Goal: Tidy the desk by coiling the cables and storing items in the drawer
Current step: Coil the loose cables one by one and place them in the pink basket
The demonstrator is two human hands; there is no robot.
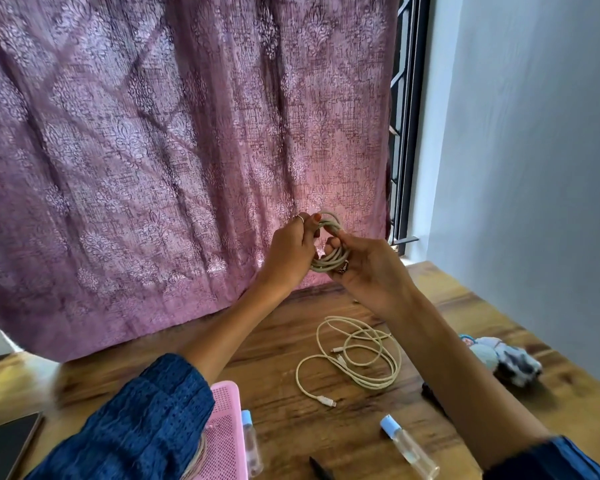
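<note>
A coiled cream cable (pixel 330 260) is held up in the air in front of the purple curtain, above the far edge of the desk. My left hand (pixel 290 252) grips the coil's left side and my right hand (pixel 364 271) holds its right and lower side, fingers through the loops. A second cream cable (pixel 355 358) lies loose and tangled on the wooden desk (pixel 284 344) below my right forearm, its plug ends showing. No drawer is in view.
A pink perforated tray (pixel 226 431) sits at the near left, with a dark phone (pixel 6 445) further left. Two clear bottles with blue caps (pixel 407 446) (pixel 250 441) lie near the front edge. A soft patterned pouch (pixel 506 358) rests at right. A black pen (pixel 321 469) lies at the bottom.
</note>
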